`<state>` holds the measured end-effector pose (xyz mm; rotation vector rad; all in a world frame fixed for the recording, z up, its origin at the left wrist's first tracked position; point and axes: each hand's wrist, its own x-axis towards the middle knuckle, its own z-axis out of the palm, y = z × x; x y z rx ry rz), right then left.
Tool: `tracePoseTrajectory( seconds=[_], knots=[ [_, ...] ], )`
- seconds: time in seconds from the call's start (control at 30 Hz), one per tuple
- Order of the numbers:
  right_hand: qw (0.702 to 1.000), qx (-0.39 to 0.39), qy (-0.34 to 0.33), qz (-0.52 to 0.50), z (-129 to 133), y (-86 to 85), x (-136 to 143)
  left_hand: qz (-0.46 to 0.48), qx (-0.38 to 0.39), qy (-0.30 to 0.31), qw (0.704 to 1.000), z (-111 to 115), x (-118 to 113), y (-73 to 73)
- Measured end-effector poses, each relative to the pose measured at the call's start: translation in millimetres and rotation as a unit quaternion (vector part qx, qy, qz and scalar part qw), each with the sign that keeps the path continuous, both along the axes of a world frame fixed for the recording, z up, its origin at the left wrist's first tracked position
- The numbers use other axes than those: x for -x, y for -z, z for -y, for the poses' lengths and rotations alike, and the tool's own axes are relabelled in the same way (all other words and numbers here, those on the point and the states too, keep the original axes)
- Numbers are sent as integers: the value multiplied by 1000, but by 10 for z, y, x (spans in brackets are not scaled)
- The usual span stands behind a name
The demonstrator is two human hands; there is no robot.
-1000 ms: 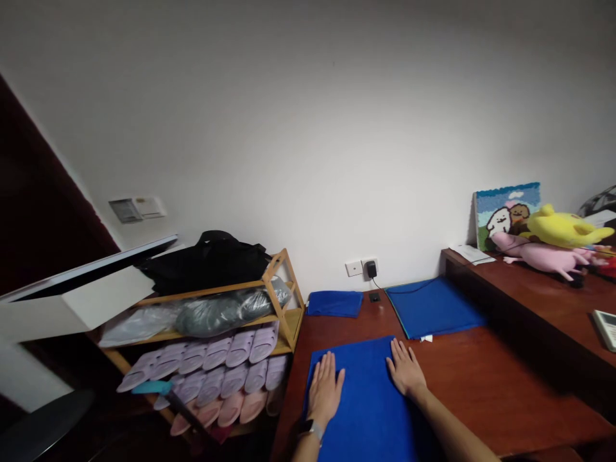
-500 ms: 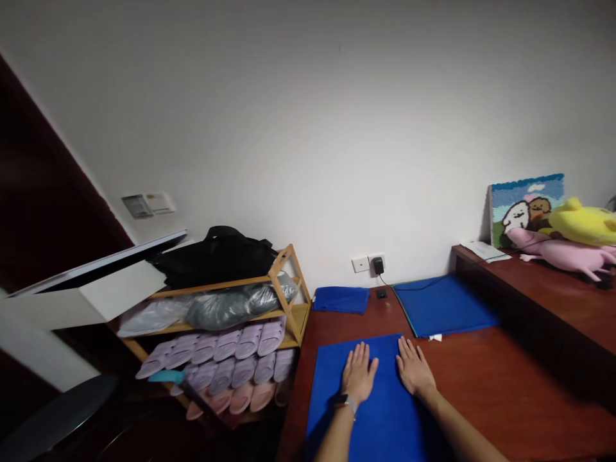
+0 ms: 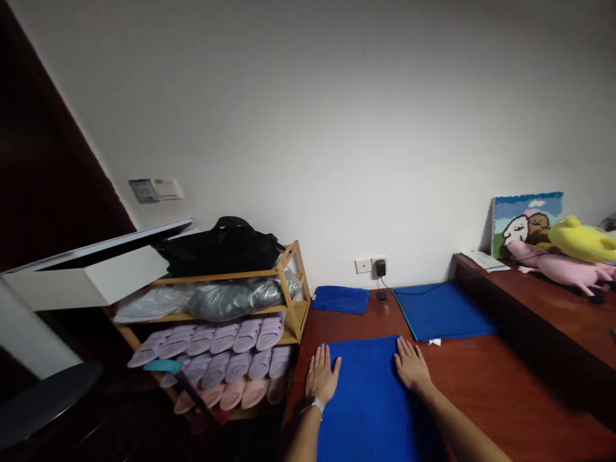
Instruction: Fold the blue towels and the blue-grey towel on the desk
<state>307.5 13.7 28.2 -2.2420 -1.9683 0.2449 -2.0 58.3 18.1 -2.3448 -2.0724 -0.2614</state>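
A blue cloth (image 3: pixel 368 398) lies spread flat on the reddish-brown wooden table (image 3: pixel 500 391), its near end running out of the picture. My left hand (image 3: pixel 323 374) rests flat on the cloth's far left corner, fingers stretched out, a watch on the wrist. At the far right corner my right hand (image 3: pixel 412 364) lies palm down with its fingers extended along the edge. Neither hand grips anything. Farther back sit a small folded blue cloth (image 3: pixel 341 299) and, to the right, a larger folded blue cloth (image 3: pixel 445 311) with a white tag.
Left of the table stands a wooden shoe rack (image 3: pixel 294 289) with several slippers (image 3: pixel 224 337) and a black bag (image 3: pixel 221 247). A charger (image 3: pixel 380 268) is plugged in at the wall. On the raised ledge at right lie plush toys (image 3: pixel 558 266) beside a picture (image 3: pixel 528 218).
My left hand has slid left across the cloth, from near its middle to its left corner. The right hand stays almost in place. The camera view has tilted slightly.
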Motion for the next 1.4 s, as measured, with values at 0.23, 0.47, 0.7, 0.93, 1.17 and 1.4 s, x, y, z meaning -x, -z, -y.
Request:
tracePoseTrajectory(
  seconds=[0.23, 0.47, 0.7, 0.93, 1.17, 1.4],
  knots=[
    [1000, -1, -4, -16, -183, -20, 23, -6, -7, -2, 1000, -40, 41, 61],
    [1000, -2, -2, -24, -166, 5, 14, -33, -10, -1, 999, -66, 74, 46],
    [999, -6, -2, -37, -180, 3, 14, -23, -22, 73, 997, -34, -488, -213],
    [999, -16, -40, -2, -212, 175, -47, 82, 17, 218, 972, 95, -1910, -147],
    [1000, -14, -21, -11, -196, 96, -20, 66, 36, 209, 975, 16, -1594, -58],
    [1000, 5, -5, -27, -160, 7, 2, 15, 42, 70, 997, -230, -319, -121]
  ],
)
